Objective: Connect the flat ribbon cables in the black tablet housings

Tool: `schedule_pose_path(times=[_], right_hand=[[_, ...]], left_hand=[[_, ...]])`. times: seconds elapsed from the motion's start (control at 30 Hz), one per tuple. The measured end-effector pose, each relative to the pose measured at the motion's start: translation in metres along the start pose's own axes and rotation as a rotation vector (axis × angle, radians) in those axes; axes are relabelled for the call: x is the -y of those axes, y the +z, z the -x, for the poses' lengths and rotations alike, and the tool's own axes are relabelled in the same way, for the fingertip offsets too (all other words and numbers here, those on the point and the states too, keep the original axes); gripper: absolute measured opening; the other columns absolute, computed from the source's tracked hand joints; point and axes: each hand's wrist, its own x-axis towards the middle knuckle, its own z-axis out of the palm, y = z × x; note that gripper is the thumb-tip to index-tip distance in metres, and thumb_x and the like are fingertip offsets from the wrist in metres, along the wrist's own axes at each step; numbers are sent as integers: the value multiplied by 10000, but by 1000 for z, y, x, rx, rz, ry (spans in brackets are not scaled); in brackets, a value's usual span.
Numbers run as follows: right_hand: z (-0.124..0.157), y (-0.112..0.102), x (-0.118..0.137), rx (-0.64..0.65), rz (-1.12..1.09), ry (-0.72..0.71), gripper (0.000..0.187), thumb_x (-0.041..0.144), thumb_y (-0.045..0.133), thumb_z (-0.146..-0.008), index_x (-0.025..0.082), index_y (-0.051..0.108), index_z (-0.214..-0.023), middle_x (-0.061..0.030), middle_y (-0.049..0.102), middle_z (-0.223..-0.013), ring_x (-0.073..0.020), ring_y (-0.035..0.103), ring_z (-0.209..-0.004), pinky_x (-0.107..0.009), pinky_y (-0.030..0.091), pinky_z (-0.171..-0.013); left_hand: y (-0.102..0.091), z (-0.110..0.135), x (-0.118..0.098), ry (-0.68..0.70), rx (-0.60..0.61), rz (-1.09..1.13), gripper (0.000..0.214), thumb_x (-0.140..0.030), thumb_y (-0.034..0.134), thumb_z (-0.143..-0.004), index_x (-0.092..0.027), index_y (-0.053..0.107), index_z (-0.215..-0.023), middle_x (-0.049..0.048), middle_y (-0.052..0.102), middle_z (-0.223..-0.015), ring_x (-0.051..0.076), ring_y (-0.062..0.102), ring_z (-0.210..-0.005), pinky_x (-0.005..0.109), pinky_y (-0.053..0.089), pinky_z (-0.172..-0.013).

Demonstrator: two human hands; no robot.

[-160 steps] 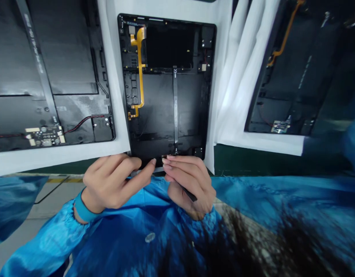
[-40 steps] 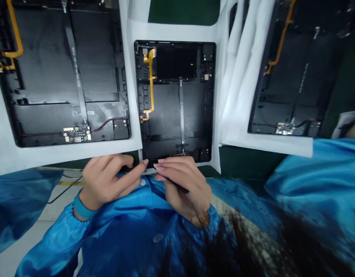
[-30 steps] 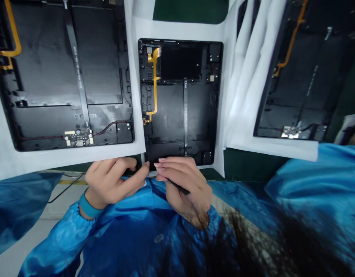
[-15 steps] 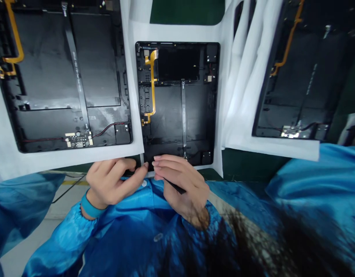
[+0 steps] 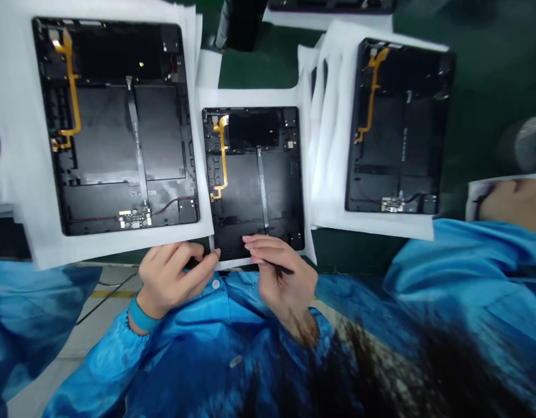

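Observation:
An open black tablet housing [image 5: 239, 209] lies in front of me, with an orange flex cable [image 5: 225, 165] on its left and a grey ribbon cable [image 5: 262, 188] down its middle. My left hand [image 5: 169, 276] is curled at its lower left corner, the thumb tip touching the edge. Whether the curled fingers hold anything is hidden. Over the lower edge, my right hand [image 5: 285, 273] pinches a slim black tool [image 5: 279, 266]; its working tip is hidden behind the fingers.
Larger-looking open housings stand at the left [image 5: 106, 203] and right [image 5: 381, 168], each on white sheets with a small circuit board. Another dark housing [image 5: 333, 6] lies at the back. Co-workers in blue sleeves [image 5: 442, 261] flank me on both sides.
The view has pulled back, so the housings look smaller and more of the table shows. My right hand has shifted slightly right along the lower edge, still holding the tool. My left hand stays at the corner.

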Motion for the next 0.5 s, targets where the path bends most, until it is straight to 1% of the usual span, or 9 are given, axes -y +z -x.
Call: schedule_pose_path(times=[0.17,0.23,0.27,0.33,0.37,0.4,0.43,0.47,0.5], right_hand=[[0,-4,0,-47,-19,27,208,68,538,-898,239,648,-936,-31,742,-932,-189,740,-950,-394,637,-854],[3,-8,5,-94,-60,53,171,112,524,-921,239,633,-950,-33,734,-930,-200,738,-955,-423,630,-869],[4,-12,9,-126,-78,74,157,130,515,-931,239,626,-948,-33,729,-923,-205,737,-957,-435,625,-875],[6,-23,20,-190,-84,116,141,150,502,-941,237,613,-928,-29,720,-899,-207,735,-925,-425,627,-823],[6,-30,27,-229,-77,134,141,148,498,-941,232,610,-923,-31,714,-894,-202,729,-891,-401,624,-767],[5,-37,34,-283,-65,144,137,144,508,-935,230,611,-906,-25,705,-880,-177,710,-809,-343,601,-668],[4,-44,39,-355,-41,145,120,139,538,-918,224,618,-887,-24,707,-889,-138,664,-696,-294,553,-594],[2,-52,44,-433,8,150,94,153,572,-900,218,629,-865,-27,708,-904,-114,612,-627,-282,519,-570],[0,-59,47,-494,98,192,69,189,595,-890,217,652,-862,-28,708,-895,-101,568,-583,-280,494,-560]], left_hand=[[-2,2,-3,-49,14,5,176,-187,674,-887,-257,674,-1048,-42,619,-796,82,504,-704,254,345,-633],[-6,1,-6,-90,39,3,133,-206,616,-927,-249,696,-1024,-46,626,-822,56,534,-720,252,380,-634],[-10,0,-9,-120,74,-5,158,-228,557,-964,-239,705,-1019,-46,631,-839,45,554,-738,255,407,-641],[-18,-3,-16,-211,179,-40,340,-278,383,-1038,-207,714,-1016,-34,652,-900,43,605,-818,279,477,-675],[-23,-4,-20,-272,233,-54,432,-296,295,-1060,-192,713,-1018,-24,666,-950,52,627,-879,298,517,-703],[-28,-6,-24,-343,266,-53,489,-309,237,-1071,-182,708,-1030,-16,678,-1013,68,641,-948,316,555,-739],[-32,-8,-28,-413,278,-35,513,-325,206,-1076,-179,698,-1057,-11,683,-1076,83,647,-1003,328,587,-776],[-35,-11,-31,-475,270,-11,513,-343,198,-1079,-178,684,-1099,-9,680,-1132,98,651,-1039,337,612,-808],[-37,-13,-34,-522,253,9,504,-363,202,-1079,-180,666,-1147,-8,674,-1177,112,656,-1060,345,631,-830]])
